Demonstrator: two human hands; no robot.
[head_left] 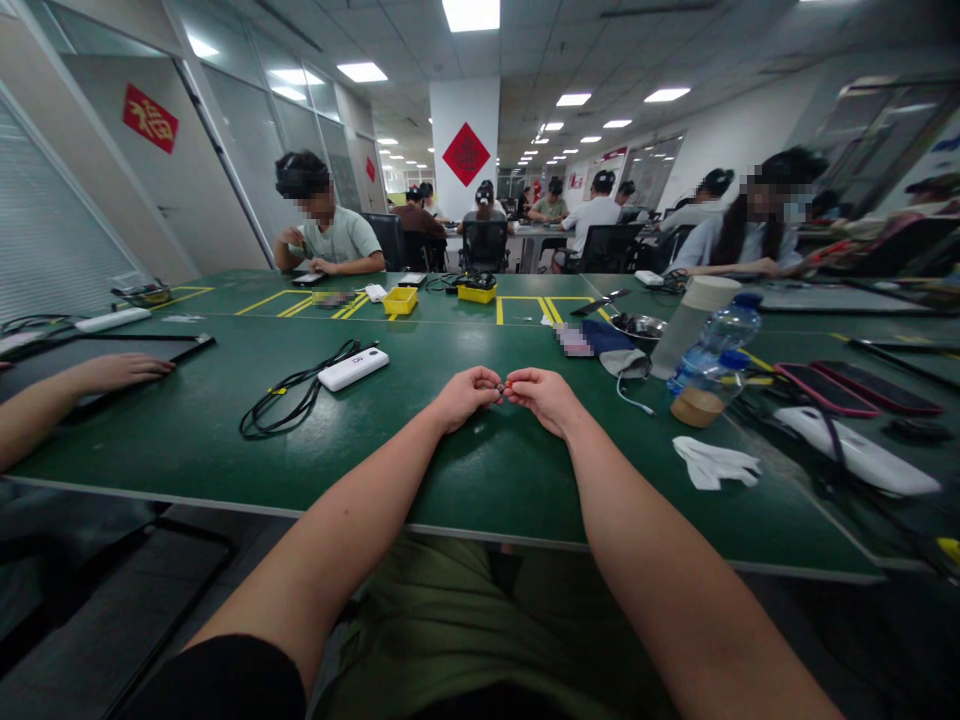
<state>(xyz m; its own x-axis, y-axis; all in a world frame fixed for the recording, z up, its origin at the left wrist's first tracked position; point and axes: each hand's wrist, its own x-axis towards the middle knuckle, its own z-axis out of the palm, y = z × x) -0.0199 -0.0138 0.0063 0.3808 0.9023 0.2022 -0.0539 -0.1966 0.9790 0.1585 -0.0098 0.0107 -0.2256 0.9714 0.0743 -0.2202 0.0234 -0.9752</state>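
My left hand (465,395) and my right hand (544,397) meet just above the green table (187,430), fingertips touching. Both are closed in a pinch. Between them sits a tiny part (504,385), dark on the left side and reddish on the right, too small to name. My forearms stretch out from the table's near edge.
A white power bank (352,369) with a black cable (289,400) lies left of my hands. To the right stand a plastic bottle (709,355), a crumpled white tissue (712,463), phones (825,388) and a metal bowl (637,328). A neighbour's hand (120,372) rests far left. Other people sit at the tables behind.
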